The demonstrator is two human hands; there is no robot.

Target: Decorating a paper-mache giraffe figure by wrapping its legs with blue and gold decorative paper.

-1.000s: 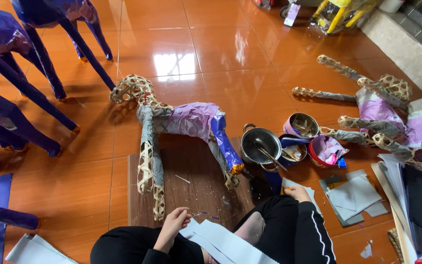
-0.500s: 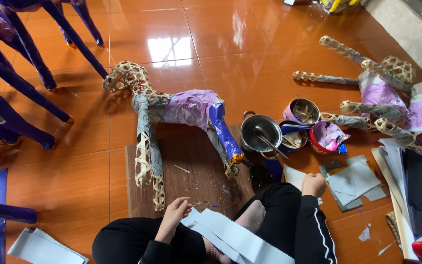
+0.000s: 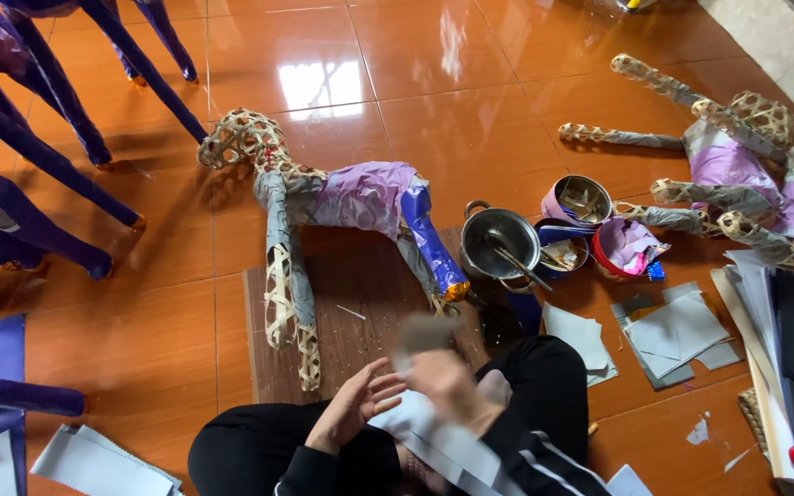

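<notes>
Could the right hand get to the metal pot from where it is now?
Probably yes. The right hand is at the lap on the grey paper sheets, and the metal pot stands ahead on the floor to its right, with only the board's corner and floor between.

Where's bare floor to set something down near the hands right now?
Free: the brown board between the woven animal frame's legs, and the tile beyond that frame toward the purple legs. Left of the board, tile is bare too. Crowded: right of the metal pot, with tins, grey paper sheets and more frames.
</notes>
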